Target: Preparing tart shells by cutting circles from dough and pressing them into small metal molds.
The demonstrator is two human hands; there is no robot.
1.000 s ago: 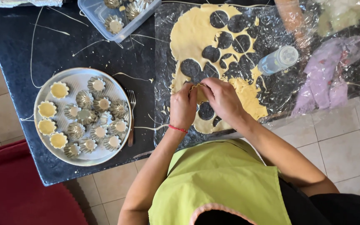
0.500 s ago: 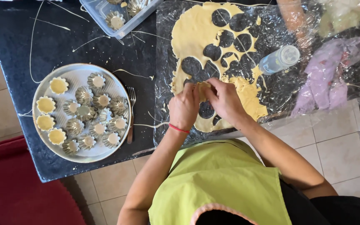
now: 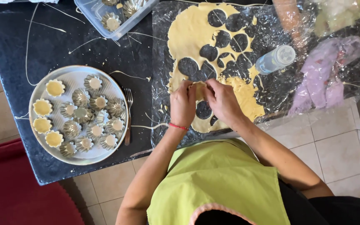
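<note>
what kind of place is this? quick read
Most likely a home kitchen set up for baking. A rolled sheet of dough with round cut-outs lies on plastic wrap over a dark counter, and a plate of small fluted tart moulds sits beside it, above a tiled floor.

On the left of the dark tabletop (image 3: 55, 46) stands a round plate (image 3: 78, 157) with many small fluted tins; some on its left side are filled with yellow dough. A fork (image 3: 128, 116) lies just beside the plate, on its right. At the far edge is a clear plastic box (image 3: 89, 12) with more tins. On the right lie a small bottle (image 3: 275, 59), a rolling pin (image 3: 289, 16) and a purple cloth (image 3: 326, 71).
</note>
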